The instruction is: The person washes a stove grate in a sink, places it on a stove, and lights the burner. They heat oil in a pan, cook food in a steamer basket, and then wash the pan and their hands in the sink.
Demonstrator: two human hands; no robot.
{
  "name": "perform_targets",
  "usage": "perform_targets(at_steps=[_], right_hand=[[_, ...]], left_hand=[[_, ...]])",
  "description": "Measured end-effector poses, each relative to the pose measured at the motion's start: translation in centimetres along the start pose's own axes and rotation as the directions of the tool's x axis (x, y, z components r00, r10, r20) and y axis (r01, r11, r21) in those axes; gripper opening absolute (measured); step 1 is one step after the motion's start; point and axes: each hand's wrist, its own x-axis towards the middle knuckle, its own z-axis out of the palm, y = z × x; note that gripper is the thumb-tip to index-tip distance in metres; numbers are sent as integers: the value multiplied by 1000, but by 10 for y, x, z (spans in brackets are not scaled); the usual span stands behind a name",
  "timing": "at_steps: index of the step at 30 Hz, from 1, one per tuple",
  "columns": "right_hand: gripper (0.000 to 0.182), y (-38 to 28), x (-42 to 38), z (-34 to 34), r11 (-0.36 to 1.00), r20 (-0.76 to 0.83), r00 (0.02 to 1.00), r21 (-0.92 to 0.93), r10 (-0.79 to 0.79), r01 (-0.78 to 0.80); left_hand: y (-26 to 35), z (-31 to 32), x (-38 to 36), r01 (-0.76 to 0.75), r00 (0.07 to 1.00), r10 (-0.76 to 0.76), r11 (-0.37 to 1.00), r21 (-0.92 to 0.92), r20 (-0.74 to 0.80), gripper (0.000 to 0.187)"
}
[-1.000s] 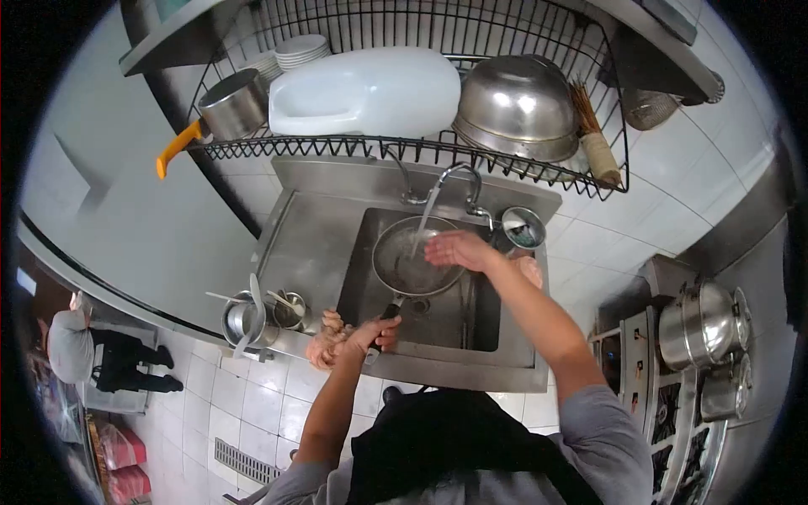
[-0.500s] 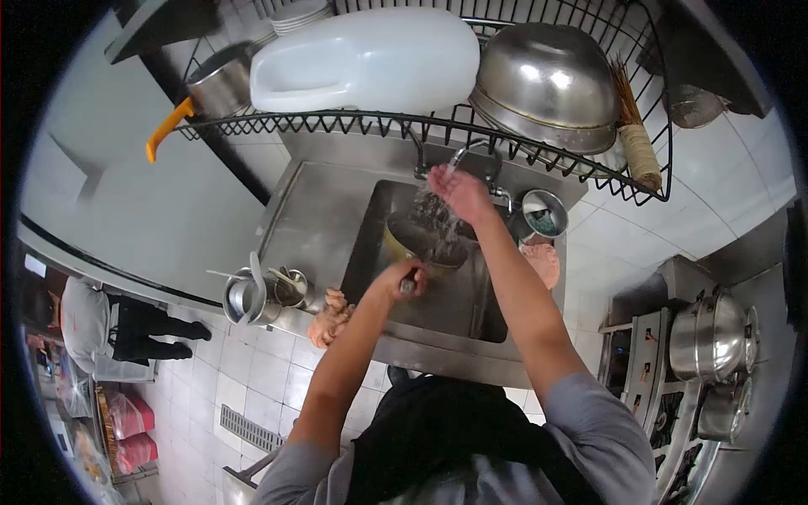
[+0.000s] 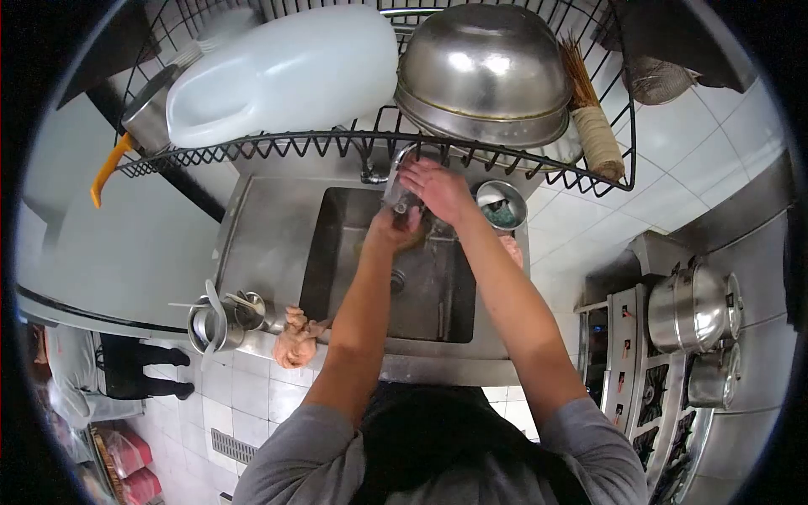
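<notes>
At the sink [image 3: 337, 269], my left hand [image 3: 397, 225] is closed round a dark handle, its round end showing under the tap [image 3: 404, 156]. Part of a yellowish pan [image 3: 412, 240] shows behind and below this hand, mostly hidden and blurred. My right hand [image 3: 438, 192] is just above and to the right of the left, fingers extended beside the tap's running water, with nothing seen in it. A metal bowl with a green scrubber [image 3: 502, 205] stands to its right.
A wire rack [image 3: 278, 145] above the sink holds a white jug [image 3: 286, 71], metal bowls [image 3: 484, 71] and a brush [image 3: 598, 135]. Utensil pots [image 3: 215, 324] and a crumpled cloth [image 3: 295, 338] lie left. Pots [image 3: 690, 307] stand right; another person [image 3: 118, 366] is far left.
My left hand has moved up toward the tap with the handle, close to my right hand. The pan has shifted up and is more hidden. The view has shifted.
</notes>
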Motion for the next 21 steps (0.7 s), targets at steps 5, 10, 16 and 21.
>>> perform_targets(at_steps=[5, 10, 16, 21], right_hand=[[34, -10, -20, 15, 932, -58, 993, -344, 104, -117], [32, 18, -25, -27, 966, -336, 936, -192, 102, -174], [31, 53, 15, 1, 981, -102, 987, -139, 122, -136], [38, 45, -6, -43, 950, -290, 956, -290, 30, -118]], left_hand=[[-6, -4, -26, -31, 988, 29, 999, -15, -154, 28], [-14, -51, -48, 10, 988, -44, 976, -217, -150, 24], [-20, -128, -72, 326, 944, -330, 934, -148, -9, 18], [-22, -124, -146, 105, 994, -93, 858, 503, -48, 25]])
